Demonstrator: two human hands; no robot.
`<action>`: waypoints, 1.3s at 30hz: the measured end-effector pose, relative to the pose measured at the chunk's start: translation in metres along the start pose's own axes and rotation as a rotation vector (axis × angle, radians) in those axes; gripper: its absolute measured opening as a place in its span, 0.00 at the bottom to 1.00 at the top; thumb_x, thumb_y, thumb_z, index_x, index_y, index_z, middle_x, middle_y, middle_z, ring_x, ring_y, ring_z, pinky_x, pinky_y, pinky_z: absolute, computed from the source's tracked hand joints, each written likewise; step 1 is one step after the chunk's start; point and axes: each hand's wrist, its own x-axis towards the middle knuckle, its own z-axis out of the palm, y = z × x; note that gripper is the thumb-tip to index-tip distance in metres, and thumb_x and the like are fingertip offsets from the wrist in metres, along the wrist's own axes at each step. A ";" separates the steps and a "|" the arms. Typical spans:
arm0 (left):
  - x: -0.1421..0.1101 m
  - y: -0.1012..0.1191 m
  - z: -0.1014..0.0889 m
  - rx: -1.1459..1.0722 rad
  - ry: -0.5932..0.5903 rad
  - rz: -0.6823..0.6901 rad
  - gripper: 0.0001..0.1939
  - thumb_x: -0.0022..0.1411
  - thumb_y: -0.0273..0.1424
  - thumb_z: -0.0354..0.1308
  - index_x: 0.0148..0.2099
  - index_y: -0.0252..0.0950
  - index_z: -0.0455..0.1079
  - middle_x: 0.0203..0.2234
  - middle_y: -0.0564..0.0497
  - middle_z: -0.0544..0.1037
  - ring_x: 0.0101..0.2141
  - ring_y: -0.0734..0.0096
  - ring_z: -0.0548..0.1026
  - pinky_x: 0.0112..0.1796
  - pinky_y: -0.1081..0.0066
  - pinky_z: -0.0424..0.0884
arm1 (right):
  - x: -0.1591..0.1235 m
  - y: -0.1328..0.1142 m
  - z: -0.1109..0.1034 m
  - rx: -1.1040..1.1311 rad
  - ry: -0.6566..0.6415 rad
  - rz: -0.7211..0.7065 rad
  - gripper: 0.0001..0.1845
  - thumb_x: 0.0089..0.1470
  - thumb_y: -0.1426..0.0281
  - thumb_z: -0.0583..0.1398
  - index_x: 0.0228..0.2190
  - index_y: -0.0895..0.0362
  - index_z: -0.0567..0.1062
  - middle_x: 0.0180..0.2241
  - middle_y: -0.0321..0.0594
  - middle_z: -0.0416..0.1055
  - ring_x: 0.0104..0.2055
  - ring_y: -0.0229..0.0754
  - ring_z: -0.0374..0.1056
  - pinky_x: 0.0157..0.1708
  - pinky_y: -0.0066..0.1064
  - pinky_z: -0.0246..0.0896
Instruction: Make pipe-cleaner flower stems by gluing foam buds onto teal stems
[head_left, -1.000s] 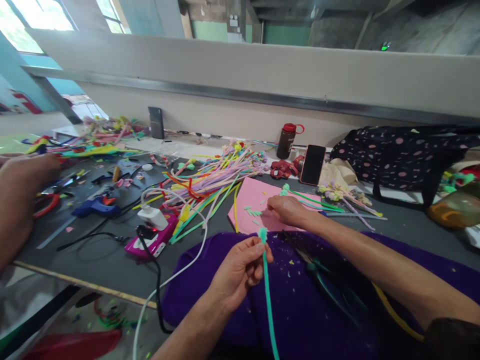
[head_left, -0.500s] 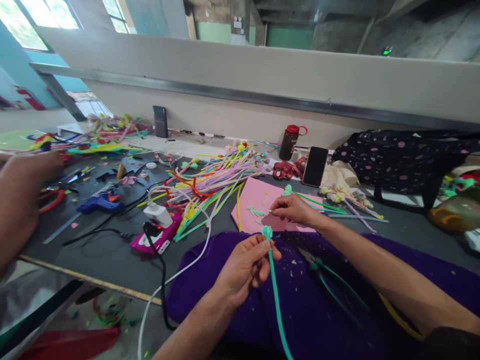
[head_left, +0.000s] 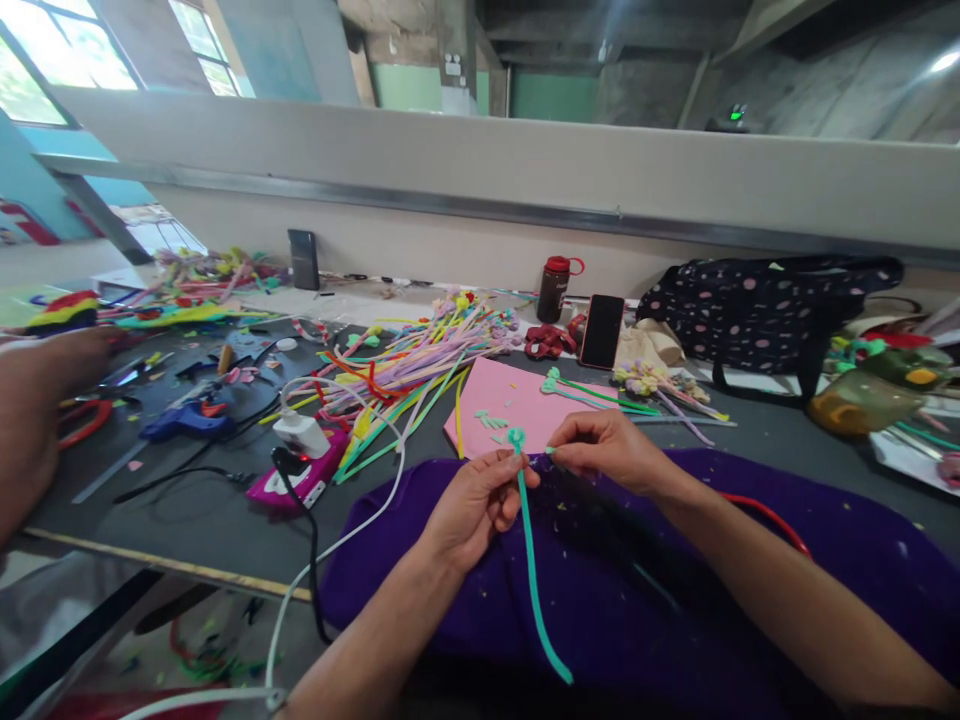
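One green fuzzy stem [head_left: 533, 580], probably light, flexible and crushable at its curled head [head_left: 515, 438], hangs over purple cloth [head_left: 480, 620]; left hand [head_left: 476, 508] pinches it just below the head, a sound hold; right hand [head_left: 615, 455] pinches a small green piece [head_left: 550, 450] nearby.

The one view looks from the person's head, forward and down over the worktop [head_left: 202, 525]. The left hand [head_left: 476, 505] and right hand [head_left: 611, 450] lie near the lens, around the middle of the picture, with the left forearm [head_left: 371, 635] and right forearm [head_left: 802, 575] running in from the lower edges. It faces a pale partition [head_left: 465, 150] behind the worktop, whose top slopes gently down to the right, and takes in windows [head_left: 67, 55] at upper left, much farther off.
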 end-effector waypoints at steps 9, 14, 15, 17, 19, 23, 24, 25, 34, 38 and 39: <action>0.016 0.001 0.028 0.083 -0.043 -0.036 0.09 0.51 0.32 0.60 0.29 0.31 0.67 0.19 0.55 0.70 0.13 0.88 0.62 0.13 0.85 0.56 | -0.022 -0.005 -0.003 -0.170 0.127 -0.139 0.06 0.46 0.71 0.58 0.25 0.61 0.74 0.22 0.34 0.68 0.21 0.32 0.60 0.21 0.23 0.54; 0.022 -0.003 0.034 0.095 -0.071 -0.061 0.09 0.51 0.32 0.60 0.27 0.31 0.66 0.15 0.57 0.67 0.12 0.87 0.59 0.13 0.84 0.55 | -0.026 -0.003 -0.009 -0.216 0.098 -0.170 0.06 0.47 0.73 0.58 0.27 0.60 0.75 0.24 0.35 0.69 0.24 0.33 0.62 0.23 0.23 0.55; 0.023 -0.004 0.035 0.100 -0.078 -0.067 0.09 0.50 0.32 0.60 0.27 0.31 0.66 0.15 0.57 0.67 0.12 0.87 0.58 0.13 0.83 0.54 | -0.027 -0.003 -0.011 -0.220 0.096 -0.172 0.06 0.46 0.74 0.58 0.27 0.60 0.75 0.24 0.35 0.69 0.24 0.33 0.62 0.24 0.23 0.55; 0.025 -0.005 0.038 0.124 -0.097 -0.092 0.10 0.50 0.32 0.60 0.27 0.31 0.66 0.13 0.57 0.66 0.11 0.87 0.58 0.13 0.83 0.54 | -0.029 -0.002 -0.014 -0.232 0.108 -0.176 0.05 0.45 0.74 0.58 0.26 0.60 0.75 0.24 0.35 0.69 0.25 0.33 0.63 0.25 0.23 0.56; 0.028 -0.006 0.040 0.152 -0.109 -0.116 0.10 0.51 0.33 0.60 0.26 0.31 0.65 0.12 0.57 0.65 0.11 0.86 0.57 0.13 0.83 0.53 | -0.031 -0.001 -0.018 -0.247 0.122 -0.183 0.04 0.44 0.75 0.59 0.25 0.60 0.75 0.24 0.34 0.69 0.25 0.34 0.63 0.25 0.24 0.56; 0.033 -0.008 0.044 0.181 -0.131 -0.148 0.10 0.54 0.34 0.58 0.27 0.31 0.66 0.10 0.58 0.63 0.11 0.86 0.57 0.14 0.83 0.53 | -0.035 0.000 -0.024 -0.220 0.089 -0.165 0.04 0.45 0.75 0.58 0.25 0.60 0.74 0.23 0.34 0.69 0.26 0.34 0.63 0.26 0.23 0.56; 0.033 -0.009 0.044 0.182 -0.136 -0.151 0.11 0.54 0.35 0.57 0.28 0.31 0.66 0.10 0.58 0.62 0.11 0.86 0.56 0.14 0.83 0.52 | -0.036 0.000 -0.025 -0.208 0.090 -0.158 0.04 0.46 0.75 0.58 0.25 0.61 0.74 0.23 0.34 0.69 0.25 0.34 0.63 0.26 0.23 0.56; 0.034 -0.010 0.044 0.181 -0.133 -0.149 0.11 0.55 0.35 0.57 0.28 0.31 0.66 0.10 0.58 0.62 0.11 0.86 0.56 0.14 0.83 0.52 | -0.036 0.001 -0.026 -0.196 0.099 -0.154 0.05 0.46 0.75 0.58 0.26 0.61 0.74 0.23 0.34 0.69 0.25 0.34 0.63 0.26 0.23 0.56; 0.026 -0.018 0.037 0.172 -0.042 -0.057 0.10 0.54 0.33 0.58 0.28 0.31 0.66 0.13 0.58 0.64 0.12 0.87 0.58 0.14 0.84 0.53 | -0.034 0.008 -0.009 0.033 0.162 -0.084 0.05 0.45 0.72 0.58 0.28 0.60 0.73 0.21 0.33 0.68 0.20 0.30 0.59 0.19 0.21 0.54; 0.024 -0.016 0.038 0.149 -0.021 -0.023 0.10 0.55 0.34 0.57 0.28 0.31 0.65 0.12 0.58 0.63 0.12 0.86 0.57 0.14 0.83 0.53 | -0.034 0.009 0.001 0.082 0.193 -0.041 0.03 0.46 0.72 0.58 0.28 0.59 0.70 0.22 0.32 0.68 0.20 0.30 0.61 0.16 0.19 0.53; 0.024 -0.016 0.038 0.145 -0.023 -0.021 0.11 0.55 0.35 0.56 0.28 0.31 0.65 0.12 0.58 0.63 0.12 0.86 0.57 0.14 0.83 0.53 | -0.034 0.009 0.002 0.090 0.203 -0.030 0.03 0.46 0.73 0.57 0.28 0.59 0.69 0.22 0.31 0.67 0.19 0.31 0.61 0.16 0.19 0.53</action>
